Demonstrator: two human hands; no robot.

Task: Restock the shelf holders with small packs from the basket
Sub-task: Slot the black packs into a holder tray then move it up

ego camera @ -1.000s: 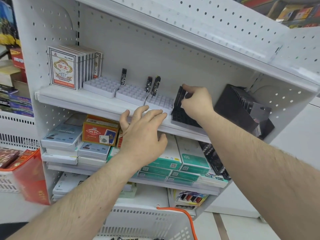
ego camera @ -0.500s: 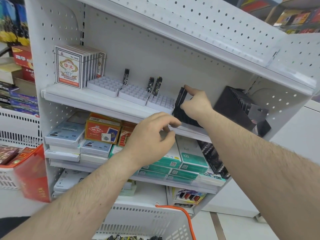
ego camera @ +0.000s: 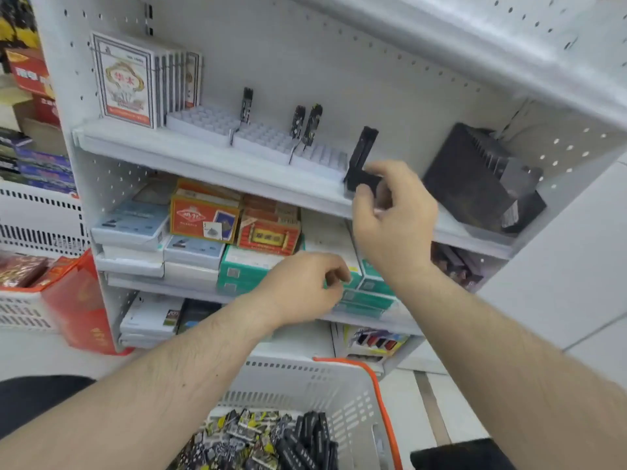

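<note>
A white basket (ego camera: 305, 378) with an orange handle sits low in front of me, holding several small black and yellow packs (ego camera: 258, 439). On the upper shelf three white grid holders (ego camera: 268, 140) stand in a row, with three dark packs (ego camera: 298, 120) upright in them. To their right is a black holder (ego camera: 364, 144). My right hand (ego camera: 393, 212) pinches that holder's front part between thumb and fingers at the shelf edge. My left hand (ego camera: 305, 286) hangs lower, before the middle shelf, its fingers loosely curled around nothing.
A second black holder (ego camera: 475, 174) leans tilted at the upper shelf's right end. Card boxes (ego camera: 129, 83) stand at its left end. Coloured boxes (ego camera: 203, 215) and teal boxes (ego camera: 251, 266) fill the middle shelf. A red box (ego camera: 78, 307) sits on the floor to the left.
My left hand dropped from the upper shelf's edge to the middle shelf's level. My right hand drew back to the black holder's front. The view tilted down, showing the basket's packs.
</note>
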